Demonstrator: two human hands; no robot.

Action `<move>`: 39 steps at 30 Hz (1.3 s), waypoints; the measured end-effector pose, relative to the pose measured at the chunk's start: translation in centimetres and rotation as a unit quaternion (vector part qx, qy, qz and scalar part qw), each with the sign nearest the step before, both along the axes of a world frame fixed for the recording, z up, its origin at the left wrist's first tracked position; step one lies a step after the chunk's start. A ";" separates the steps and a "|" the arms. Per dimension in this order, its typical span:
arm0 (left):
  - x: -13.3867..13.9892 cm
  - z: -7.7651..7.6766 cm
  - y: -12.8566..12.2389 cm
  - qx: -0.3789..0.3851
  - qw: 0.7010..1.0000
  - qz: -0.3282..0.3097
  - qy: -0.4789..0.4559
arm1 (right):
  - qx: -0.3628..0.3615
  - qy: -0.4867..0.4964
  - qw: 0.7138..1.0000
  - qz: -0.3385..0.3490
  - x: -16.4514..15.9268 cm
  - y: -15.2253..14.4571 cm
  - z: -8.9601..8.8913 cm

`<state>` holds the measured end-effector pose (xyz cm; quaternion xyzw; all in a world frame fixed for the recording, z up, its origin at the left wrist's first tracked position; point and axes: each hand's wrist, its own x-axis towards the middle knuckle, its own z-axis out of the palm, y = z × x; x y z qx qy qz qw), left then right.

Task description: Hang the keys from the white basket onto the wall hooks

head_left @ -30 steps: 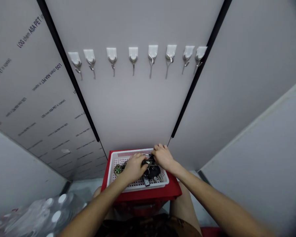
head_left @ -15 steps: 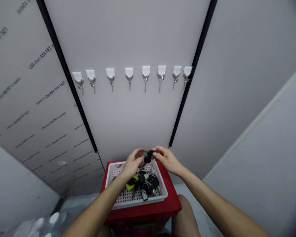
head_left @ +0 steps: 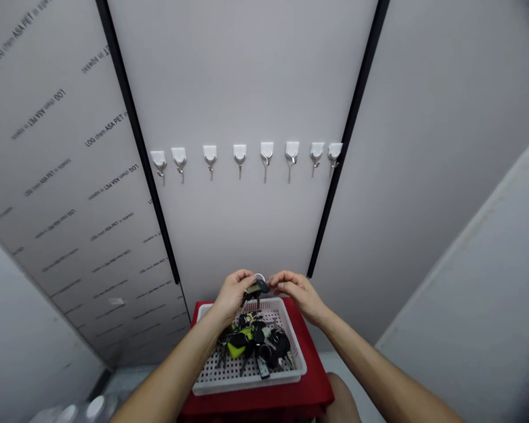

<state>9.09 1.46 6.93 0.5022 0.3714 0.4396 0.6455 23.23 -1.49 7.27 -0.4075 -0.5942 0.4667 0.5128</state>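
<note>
A small bunch of black-headed keys [head_left: 256, 288] on a silver ring [head_left: 260, 277] is held above the far side of a white plastic basket [head_left: 247, 385]. My left hand [head_left: 233, 295] has its thumb and fingers closed on the keys. From the other side, the fingertips of my right hand [head_left: 296, 291] pinch at the edge of a black key head; the exact contact is hard to see. Below, in the basket, lies a heap of keys [head_left: 271, 346], mostly with black heads. A yellow-green piece [head_left: 237, 348] shows among them.
The basket rests on a red surface [head_left: 311, 376] between my legs. Ahead, a row of several white hooks [head_left: 240, 153] is fixed to a pale wall panel between black strips [head_left: 332, 194]. Clear bottles with white caps [head_left: 96, 405] stand at the lower left.
The keys have turned in my hands, and the ring now shows on top. My right fingers have shifted along the key head. The view has tilted up, so the hooks and basket sit lower.
</note>
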 end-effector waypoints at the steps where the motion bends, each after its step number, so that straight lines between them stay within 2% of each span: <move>1: -0.1 0.2 0.1 0.004 1.000 0.002 0.001 | 0.005 -0.011 1.000 -0.014 -0.3 0.2 0.0; 5: 0.0 0.6 0.0 0.030 0.999 0.009 0.020 | 0.009 -0.004 1.000 -0.009 -1.7 0.6 -0.3; 9: 0.1 0.9 0.0 0.063 0.996 -0.003 0.062 | -0.052 0.029 0.998 -0.017 -2.0 0.6 -0.8; 14: -0.1 1.2 0.5 0.057 0.993 -0.008 0.104 | -0.125 0.125 0.983 0.049 -1.4 0.0 -1.1; 18: 0.2 1.2 0.6 0.006 0.999 0.004 0.053 | -0.142 0.240 0.958 0.070 -1.6 -0.3 -1.0; 22: 0.2 1.1 0.3 -0.022 0.998 -0.018 -0.048 | -0.132 0.305 0.943 0.031 -1.5 -0.2 -0.9; 25: 0.0 0.9 0.0 -0.018 0.998 -0.055 -0.026 | -0.130 0.324 0.937 0.015 -1.3 0.0 -0.8; 27: 0.0 0.8 -0.2 -0.006 0.998 -0.057 -0.005 | -0.128 0.331 0.935 0.002 -1.2 0.0 -0.7; 30: 0.2 0.8 -0.2 0.029 0.999 -0.032 0.025 | -0.116 0.334 0.935 -0.012 -1.2 -0.1 -0.6; 33: 0.4 1.5 0.3 0.073 0.995 0.018 0.066 | -0.111 0.306 0.945 0.006 -0.8 -0.2 -0.5; 36: 0.3 2.8 0.9 0.097 0.991 0.044 0.085 | -0.093 0.214 0.972 -0.002 0.0 -0.2 -0.3; 39: 0.5 4.1 1.2 0.123 0.987 0.024 0.096 | -0.044 0.095 0.992 -0.070 0.6 0.1 0.0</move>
